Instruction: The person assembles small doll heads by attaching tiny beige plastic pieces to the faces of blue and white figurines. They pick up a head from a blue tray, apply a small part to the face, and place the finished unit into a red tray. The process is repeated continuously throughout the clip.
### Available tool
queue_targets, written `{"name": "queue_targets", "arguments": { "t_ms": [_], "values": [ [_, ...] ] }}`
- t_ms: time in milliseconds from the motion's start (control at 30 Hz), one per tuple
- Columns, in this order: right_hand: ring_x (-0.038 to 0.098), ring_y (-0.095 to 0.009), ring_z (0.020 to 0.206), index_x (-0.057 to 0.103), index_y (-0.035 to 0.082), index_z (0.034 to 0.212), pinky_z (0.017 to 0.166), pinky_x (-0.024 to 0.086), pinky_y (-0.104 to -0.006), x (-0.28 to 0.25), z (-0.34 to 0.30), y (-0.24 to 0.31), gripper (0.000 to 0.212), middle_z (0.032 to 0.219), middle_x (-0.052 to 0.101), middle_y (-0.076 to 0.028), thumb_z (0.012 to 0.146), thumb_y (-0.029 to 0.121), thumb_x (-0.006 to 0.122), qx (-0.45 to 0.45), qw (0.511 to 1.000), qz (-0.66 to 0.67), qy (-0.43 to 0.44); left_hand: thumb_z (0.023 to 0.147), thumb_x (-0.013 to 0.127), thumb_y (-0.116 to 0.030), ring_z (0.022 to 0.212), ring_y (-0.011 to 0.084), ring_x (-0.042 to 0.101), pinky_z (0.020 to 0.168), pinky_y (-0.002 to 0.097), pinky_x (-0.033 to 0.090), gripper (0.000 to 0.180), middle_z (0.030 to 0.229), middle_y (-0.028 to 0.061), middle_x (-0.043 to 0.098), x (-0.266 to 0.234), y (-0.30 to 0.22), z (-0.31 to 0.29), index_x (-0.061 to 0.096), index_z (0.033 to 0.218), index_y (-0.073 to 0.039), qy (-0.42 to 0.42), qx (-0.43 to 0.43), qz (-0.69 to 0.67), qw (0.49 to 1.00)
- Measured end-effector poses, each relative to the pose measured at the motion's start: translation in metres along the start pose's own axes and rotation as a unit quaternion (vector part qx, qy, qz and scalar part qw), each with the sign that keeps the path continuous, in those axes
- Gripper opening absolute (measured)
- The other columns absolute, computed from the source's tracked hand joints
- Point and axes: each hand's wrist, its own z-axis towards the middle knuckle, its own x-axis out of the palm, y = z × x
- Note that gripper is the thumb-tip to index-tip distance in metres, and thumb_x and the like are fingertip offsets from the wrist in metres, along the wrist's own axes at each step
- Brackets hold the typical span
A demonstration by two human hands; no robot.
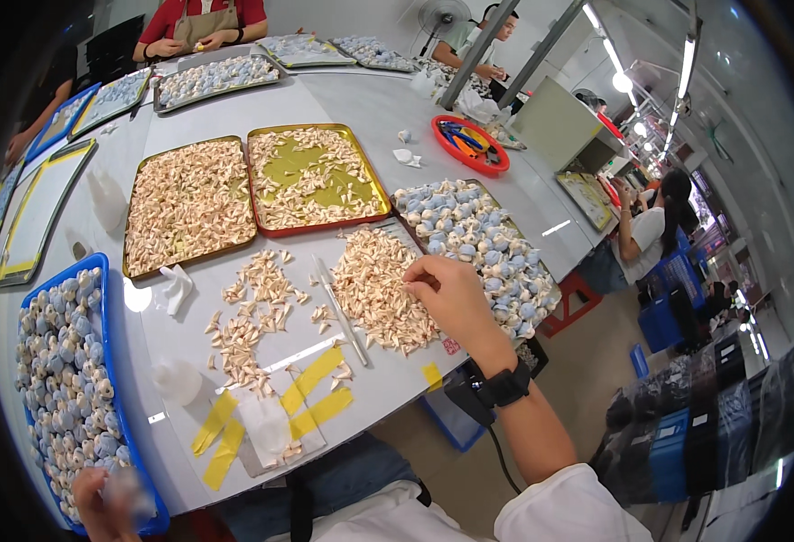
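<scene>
My right hand (448,294) is at the right side of a heap of small pale-pink, pointed pieces (374,280), its thumb and fingertips pinched together; what they hold, if anything, is too small to make out. Low at the left, my left hand (95,508) is closed on a blurred, pale, roundish thing (128,495) beside a blue tray (117,397). Round blue-and-cream pieces (63,361) fill that tray. A white pen-like tool (341,312) lies along the heap's left side. Smaller scattered groups of the pointed pieces (248,316) lie left of it.
Two trays of pointed pieces (189,203) (320,181) stand behind the heap. Right of them is a tray of blue-and-cream pieces (478,244). A red basket (483,165) holds tools. Yellow tape (320,411), a white bottle (176,384) and co-workers (203,27) are around the table.
</scene>
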Motion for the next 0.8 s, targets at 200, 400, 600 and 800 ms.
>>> {"name": "queue_targets", "arguments": {
  "t_ms": [200,400,600,800],
  "values": [
    [0.058,-0.023,0.063,0.06,0.001,0.078,0.059,0.045,-0.0316,0.003,0.001,0.018,0.008,0.076,0.06,-0.011,0.071,0.004,0.062,-0.03,0.998,-0.012,-0.057,0.084,0.062,-0.014,0.073,0.0159,0.055,0.066,0.0258,0.045,0.023,0.085,0.0073,0.056,0.029,-0.012,-0.02,0.056,0.101,0.0,0.062,-0.127,-0.204,0.969],
    [0.055,-0.007,0.069,0.058,-0.001,0.083,0.061,0.045,-0.0214,-0.004,-0.032,0.057,0.006,0.075,0.059,-0.002,0.077,-0.001,0.061,0.024,0.987,0.152,-0.051,0.084,0.062,-0.024,0.074,0.0185,0.062,0.058,0.0225,0.049,0.033,0.1,0.015,0.056,0.062,-0.004,-0.032,0.048,0.103,0.001,0.061,-0.169,-0.284,0.942],
    [0.059,-0.01,0.07,0.06,-0.003,0.079,0.066,0.046,-0.0211,0.033,-0.056,0.124,0.007,0.078,0.062,-0.006,0.074,-0.007,0.062,0.0,0.965,0.253,0.064,0.079,0.068,-0.018,0.089,0.0239,0.061,0.067,0.0265,0.052,0.036,0.101,0.0175,0.056,0.054,0.006,-0.041,0.05,0.104,0.002,0.127,-0.191,-0.348,0.909],
    [0.056,-0.015,0.075,0.062,0.0,0.075,0.068,0.042,-0.0246,0.067,-0.05,0.139,0.017,0.078,0.059,-0.006,0.064,-0.013,0.061,-0.151,0.957,0.152,0.193,0.068,0.075,-0.002,0.088,0.0203,0.057,0.073,0.0283,0.05,0.035,0.101,0.0153,0.053,0.068,0.012,-0.047,0.057,0.097,0.002,0.127,-0.165,-0.432,0.878]
  ]
}}
